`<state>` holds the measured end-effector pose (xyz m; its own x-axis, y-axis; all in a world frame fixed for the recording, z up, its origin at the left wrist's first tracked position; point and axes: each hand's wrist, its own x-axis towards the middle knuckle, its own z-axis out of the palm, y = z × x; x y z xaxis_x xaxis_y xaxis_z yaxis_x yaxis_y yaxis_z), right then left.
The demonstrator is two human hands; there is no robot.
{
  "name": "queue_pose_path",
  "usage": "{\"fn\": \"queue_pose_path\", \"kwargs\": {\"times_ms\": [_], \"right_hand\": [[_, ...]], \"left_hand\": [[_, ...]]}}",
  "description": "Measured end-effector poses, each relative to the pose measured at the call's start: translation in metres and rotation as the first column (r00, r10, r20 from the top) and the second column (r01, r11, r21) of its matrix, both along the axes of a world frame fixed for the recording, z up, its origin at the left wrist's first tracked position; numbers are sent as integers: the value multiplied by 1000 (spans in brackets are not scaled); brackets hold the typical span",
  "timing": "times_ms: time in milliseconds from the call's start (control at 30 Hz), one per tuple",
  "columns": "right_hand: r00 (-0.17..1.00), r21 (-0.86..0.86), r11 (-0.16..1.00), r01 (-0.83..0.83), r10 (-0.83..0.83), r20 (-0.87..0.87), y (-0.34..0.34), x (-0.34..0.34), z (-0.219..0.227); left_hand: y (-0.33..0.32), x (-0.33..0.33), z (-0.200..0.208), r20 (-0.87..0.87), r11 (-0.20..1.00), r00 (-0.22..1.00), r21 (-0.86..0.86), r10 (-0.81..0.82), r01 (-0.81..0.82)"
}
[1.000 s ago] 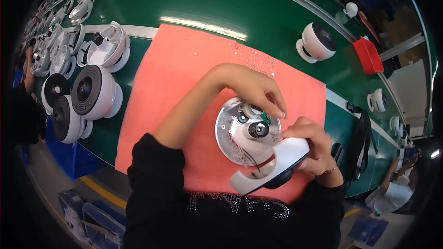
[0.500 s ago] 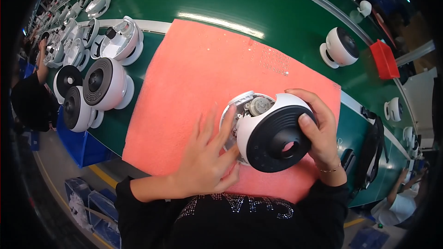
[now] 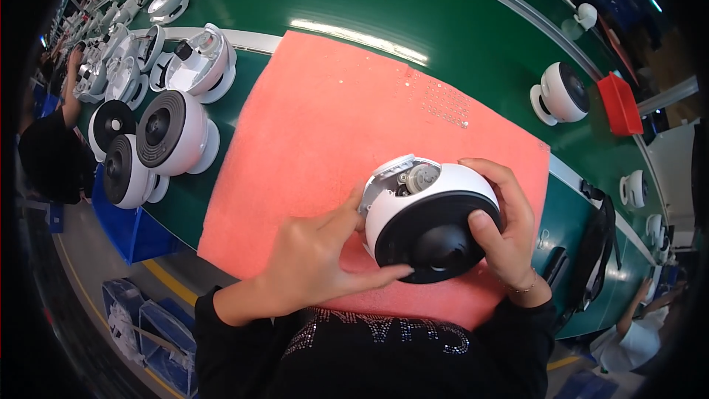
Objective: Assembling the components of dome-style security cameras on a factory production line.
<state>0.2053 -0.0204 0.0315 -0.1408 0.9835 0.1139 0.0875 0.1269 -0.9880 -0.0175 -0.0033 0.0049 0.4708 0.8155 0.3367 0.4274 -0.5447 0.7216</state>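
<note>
One white globe (image 3: 464, 183) over the pink mat (image 3: 317, 118).
Left hand (image 3: 310, 255) pinches its left edge, thumb on the black face (image 3: 425, 233); right hand (image 3: 509, 229) clasps its right side between thumb and fingers.

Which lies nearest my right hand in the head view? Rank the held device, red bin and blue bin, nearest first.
1. Held device: touching the right hand.
2. Red bin: upper right.
3. Blue bin: far left.

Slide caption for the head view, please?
Left hand and right hand hold a white, black-faced unit over a pink mat, inner parts showing.
</note>
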Motion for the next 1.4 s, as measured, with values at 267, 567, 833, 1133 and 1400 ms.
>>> {"fn": "queue_pose_path", "kwargs": {"times_ms": [267,567,833,1133,1400], "right_hand": [[818,219,972,-89,-54,573,29,5,0],[677,121,983,-137,4,736,38,10,-1],[595,392,831,-394,-94,798,19,0,13],[674,207,805,-555,290,680,23,1,21],[924,-72,990,-117,135,359,29,8,-19]], "left_hand": [[17,-3,20,-366,995,929,-96,-45,10],[29,-3,26,-301,950,944,-309,-134,37],[31,-5,28,-332,947,934,-320,-129,17],[32,-5,32,-415,959,900,-282,-134,13],[36,-3,13,-377,842,901,-540,-213,-27]]}}
